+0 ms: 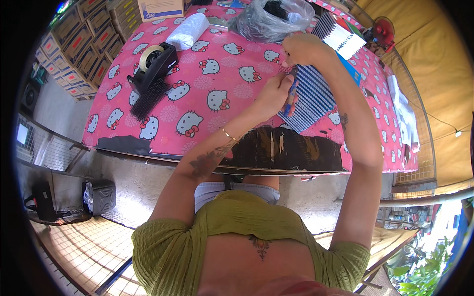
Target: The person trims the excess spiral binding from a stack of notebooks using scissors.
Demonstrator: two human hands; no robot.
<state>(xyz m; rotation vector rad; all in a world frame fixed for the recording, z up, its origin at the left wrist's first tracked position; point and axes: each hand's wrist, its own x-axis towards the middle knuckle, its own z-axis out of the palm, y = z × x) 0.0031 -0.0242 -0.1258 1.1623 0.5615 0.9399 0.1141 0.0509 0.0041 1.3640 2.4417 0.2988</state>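
My left hand [276, 94] is closed round a small hand tool with blue and orange handles [290, 102], which looks like nippers or pliers. Its dark head points away from me, close to the fingers of my right hand [302, 49]. My right hand is bent over with its fingers curled together; whatever they pinch is too small or hidden to make out. Beneath both hands lies a sheet covered in blue and white rows [312, 101], partly hidden by my right forearm. Just beyond my right hand sits a clear plastic bag [247, 22] with black things inside.
A black tape dispenser [160, 66] stands at the left, with black bristly strips [150, 101] beside it. Behind are a white roll [188, 30] and a cardboard box [162, 9]. White ribbed sheets [340, 37] lie at the far right. The pink table cover [170, 116] is torn along the near edge.
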